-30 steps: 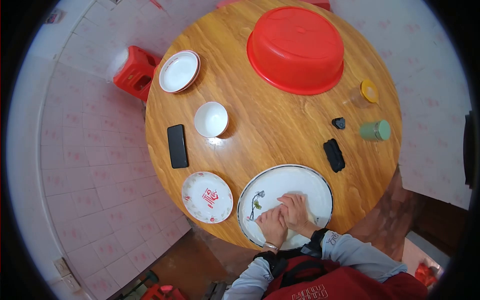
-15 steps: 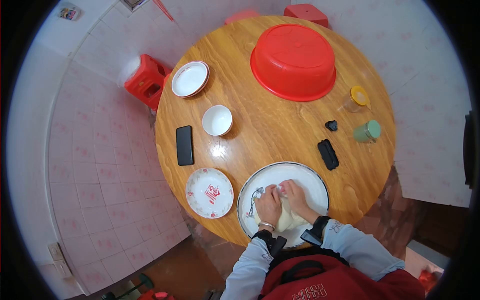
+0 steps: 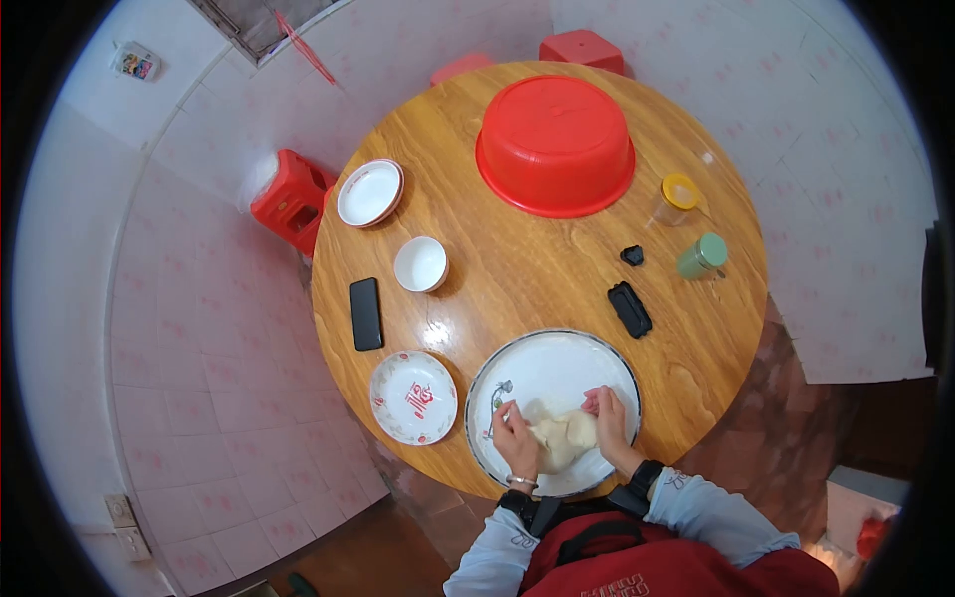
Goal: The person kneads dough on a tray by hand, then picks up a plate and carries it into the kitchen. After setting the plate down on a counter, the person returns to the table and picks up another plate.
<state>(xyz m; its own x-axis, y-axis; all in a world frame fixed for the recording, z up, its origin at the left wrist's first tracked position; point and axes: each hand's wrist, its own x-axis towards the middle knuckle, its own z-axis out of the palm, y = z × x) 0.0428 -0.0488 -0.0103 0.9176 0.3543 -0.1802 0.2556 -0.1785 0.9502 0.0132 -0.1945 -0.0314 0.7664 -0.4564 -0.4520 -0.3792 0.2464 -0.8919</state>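
A pale lump of dough [image 3: 564, 440] lies in the near half of a wide white enamel tray [image 3: 557, 360] with a dark rim. My left hand [image 3: 514, 438] is closed at the dough's left side, its fingers curled and the fingertips showing above it. On the other side my right hand [image 3: 613, 428] is closed against the dough's right edge, thumb and fingers drawn together. The dough sits uneven and folded between both hands. The palms and the undersides of the fingers are hidden.
Left of the tray are a patterned plate [image 3: 414, 398], a black phone [image 3: 366, 314], a white bowl [image 3: 421, 265] and stacked plates [image 3: 370, 193]. A red basin [image 3: 557, 144] lies upside down at the back. To the right stand a yellow-lidded jar [image 3: 677, 197], a green-topped container [image 3: 703, 256] and a black case [image 3: 630, 309].
My hands were close together over the far side of the dough; they have moved apart to its left and right sides, uncovering its top. The camera view has shifted slightly.
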